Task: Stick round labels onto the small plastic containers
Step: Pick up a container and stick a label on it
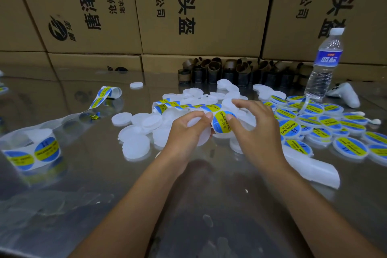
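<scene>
My left hand [188, 130] grips a small white plastic container [202, 136] at the middle of the steel table. A round blue-and-yellow label [223, 121] sits between both hands, and the thumb of my right hand [253, 125] presses on its edge. A strip of labels on backing paper [188, 107] runs just behind my hands. Unlabelled white containers [136, 130] lie heaped to the left. Labelled containers [326, 123] pile up on the right.
A label roll [35, 151] stands at the left edge, its spent backing trailing back toward [109, 92]. A water bottle [325, 65], a white controller [345, 93], brown cardboard cores [230, 71] and stacked cartons [188, 16] line the back. A stack of white containers [312, 166] lies right.
</scene>
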`<control>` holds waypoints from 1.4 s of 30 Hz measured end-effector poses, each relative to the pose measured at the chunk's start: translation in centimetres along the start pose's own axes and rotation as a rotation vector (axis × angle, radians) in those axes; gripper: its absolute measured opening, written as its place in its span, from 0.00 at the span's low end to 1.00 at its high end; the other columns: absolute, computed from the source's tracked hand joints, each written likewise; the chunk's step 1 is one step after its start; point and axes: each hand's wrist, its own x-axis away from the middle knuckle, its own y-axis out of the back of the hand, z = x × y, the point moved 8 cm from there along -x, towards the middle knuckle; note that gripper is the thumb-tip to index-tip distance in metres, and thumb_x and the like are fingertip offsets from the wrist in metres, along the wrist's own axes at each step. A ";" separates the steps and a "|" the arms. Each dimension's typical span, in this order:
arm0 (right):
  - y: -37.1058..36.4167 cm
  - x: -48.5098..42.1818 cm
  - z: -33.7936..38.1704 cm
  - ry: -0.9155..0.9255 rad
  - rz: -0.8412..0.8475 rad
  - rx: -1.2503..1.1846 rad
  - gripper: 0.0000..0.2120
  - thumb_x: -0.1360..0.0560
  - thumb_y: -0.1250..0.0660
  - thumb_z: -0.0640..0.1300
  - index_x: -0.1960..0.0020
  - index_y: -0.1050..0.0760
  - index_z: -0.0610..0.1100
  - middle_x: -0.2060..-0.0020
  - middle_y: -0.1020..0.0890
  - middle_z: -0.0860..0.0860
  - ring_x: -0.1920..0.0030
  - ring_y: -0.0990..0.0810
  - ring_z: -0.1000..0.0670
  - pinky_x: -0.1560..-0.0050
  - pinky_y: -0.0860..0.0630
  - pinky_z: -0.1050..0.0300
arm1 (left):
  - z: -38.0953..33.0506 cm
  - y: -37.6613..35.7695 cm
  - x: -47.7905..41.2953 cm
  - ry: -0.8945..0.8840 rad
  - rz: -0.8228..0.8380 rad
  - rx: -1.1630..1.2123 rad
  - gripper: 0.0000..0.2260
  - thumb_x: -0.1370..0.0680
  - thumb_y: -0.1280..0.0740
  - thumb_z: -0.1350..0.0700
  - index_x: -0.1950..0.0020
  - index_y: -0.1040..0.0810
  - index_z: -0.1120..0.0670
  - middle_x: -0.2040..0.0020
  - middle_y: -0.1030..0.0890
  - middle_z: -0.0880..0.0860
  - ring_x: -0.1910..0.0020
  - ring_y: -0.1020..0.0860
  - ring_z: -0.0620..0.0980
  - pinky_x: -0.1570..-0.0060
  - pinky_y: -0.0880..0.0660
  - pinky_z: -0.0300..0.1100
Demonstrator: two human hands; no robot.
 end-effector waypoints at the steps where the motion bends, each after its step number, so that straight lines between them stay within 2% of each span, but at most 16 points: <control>1: 0.0 0.1 0.6 0.078 -0.002 0.055 0.12 0.29 0.28 0.42 0.46 0.20 0.47 0.52 0.22 0.57 0.46 0.26 0.51 0.43 0.33 0.58 | 0.0 -0.1 0.0 -0.004 0.012 -0.014 0.07 0.25 0.30 0.50 0.63 0.19 0.49 0.60 0.18 0.52 0.60 0.21 0.51 0.52 0.24 0.43; 3: -0.4 0.2 1.2 0.163 0.030 0.114 0.11 0.29 0.29 0.44 0.47 0.19 0.46 0.51 0.20 0.55 0.46 0.26 0.48 0.43 0.32 0.53 | 0.0 -0.2 0.1 -0.008 0.034 -0.044 0.08 0.25 0.30 0.49 0.60 0.19 0.51 0.61 0.19 0.51 0.59 0.22 0.51 0.51 0.27 0.43; 5: -0.8 0.4 1.3 0.186 0.070 0.139 0.10 0.29 0.31 0.45 0.48 0.18 0.46 0.52 0.18 0.53 0.47 0.26 0.48 0.44 0.32 0.53 | 0.0 -0.3 0.2 -0.005 0.050 -0.059 0.09 0.25 0.31 0.49 0.59 0.19 0.53 0.60 0.19 0.52 0.58 0.23 0.52 0.50 0.27 0.45; 8: -1.0 0.4 1.2 0.182 0.087 0.150 0.11 0.29 0.32 0.46 0.49 0.18 0.45 0.54 0.17 0.52 0.48 0.26 0.47 0.45 0.31 0.52 | 0.0 -0.4 0.2 0.002 0.053 -0.059 0.08 0.24 0.32 0.50 0.60 0.18 0.50 0.62 0.19 0.51 0.60 0.23 0.51 0.53 0.27 0.44; 10: -1.0 0.4 1.3 0.187 0.089 0.153 0.11 0.30 0.32 0.46 0.49 0.18 0.45 0.55 0.17 0.51 0.49 0.25 0.47 0.46 0.31 0.50 | 0.0 -0.4 0.1 0.007 0.048 -0.054 0.07 0.24 0.32 0.49 0.60 0.17 0.49 0.59 0.18 0.52 0.57 0.23 0.52 0.52 0.27 0.45; 15: -1.0 0.4 1.5 0.180 0.099 0.168 0.09 0.30 0.32 0.47 0.52 0.18 0.46 0.56 0.17 0.52 0.50 0.24 0.47 0.48 0.31 0.48 | 0.1 -0.5 0.0 0.011 0.049 -0.050 0.07 0.25 0.31 0.49 0.59 0.17 0.49 0.56 0.19 0.53 0.55 0.24 0.53 0.50 0.27 0.47; 19: -0.7 0.5 1.7 0.201 0.072 0.215 0.05 0.30 0.28 0.44 0.54 0.18 0.47 0.57 0.17 0.54 0.51 0.23 0.46 0.46 0.31 0.42 | 0.0 -0.5 0.0 -0.001 0.033 -0.047 0.07 0.25 0.31 0.49 0.57 0.17 0.51 0.54 0.19 0.54 0.54 0.24 0.54 0.49 0.27 0.47; 22: -0.6 0.6 1.6 0.197 0.051 0.262 0.05 0.31 0.26 0.44 0.56 0.19 0.48 0.58 0.17 0.56 0.49 0.23 0.46 0.36 0.37 0.40 | -0.2 -0.1 -0.1 -0.025 -0.008 -0.032 0.05 0.24 0.31 0.52 0.58 0.18 0.51 0.54 0.19 0.54 0.57 0.23 0.52 0.51 0.26 0.45; 24: -0.6 0.6 1.3 0.165 0.051 0.267 0.04 0.31 0.27 0.45 0.57 0.20 0.49 0.59 0.19 0.58 0.48 0.24 0.49 0.32 0.47 0.46 | -0.2 0.1 -0.2 -0.050 -0.035 -0.019 0.05 0.24 0.31 0.54 0.61 0.19 0.50 0.55 0.18 0.52 0.61 0.22 0.47 0.58 0.24 0.37; 27: -0.9 0.7 1.2 0.159 0.070 0.255 0.03 0.30 0.27 0.45 0.58 0.21 0.50 0.60 0.23 0.61 0.48 0.26 0.52 0.31 0.51 0.47 | -0.1 0.5 -0.4 -0.081 -0.072 0.003 0.08 0.24 0.31 0.58 0.63 0.19 0.51 0.64 0.18 0.44 0.70 0.23 0.39 0.68 0.26 0.31; 31: -1.4 0.8 1.1 0.139 0.124 0.216 0.04 0.29 0.30 0.41 0.59 0.22 0.49 0.59 0.21 0.58 0.48 0.26 0.52 0.30 0.48 0.43 | 0.2 0.9 -0.8 -0.081 -0.112 -0.020 0.08 0.25 0.30 0.58 0.65 0.20 0.51 0.71 0.21 0.43 0.74 0.26 0.40 0.69 0.26 0.32; 35: -1.5 0.6 1.2 0.070 0.138 0.123 0.07 0.31 0.31 0.37 0.63 0.24 0.48 0.60 0.21 0.56 0.51 0.24 0.49 0.36 0.38 0.40 | 0.6 1.2 -1.0 -0.052 -0.138 -0.013 0.10 0.26 0.29 0.58 0.67 0.20 0.50 0.62 0.19 0.46 0.75 0.23 0.39 0.70 0.26 0.30; 39: -1.3 0.4 1.0 -0.011 0.116 0.024 0.08 0.32 0.32 0.36 0.65 0.25 0.47 0.63 0.23 0.57 0.54 0.25 0.52 0.40 0.33 0.46 | 1.1 1.5 -1.1 -0.015 -0.161 -0.016 0.12 0.27 0.29 0.59 0.70 0.19 0.49 0.57 0.17 0.48 0.69 0.19 0.44 0.61 0.24 0.38; 42: -0.8 0.3 0.4 -0.095 0.085 -0.086 0.10 0.31 0.35 0.34 0.66 0.27 0.47 0.66 0.24 0.57 0.56 0.26 0.53 0.47 0.31 0.56 | 1.3 1.5 -1.2 0.003 -0.162 -0.017 0.13 0.27 0.28 0.57 0.72 0.19 0.48 0.69 0.19 0.45 0.71 0.20 0.44 0.62 0.24 0.38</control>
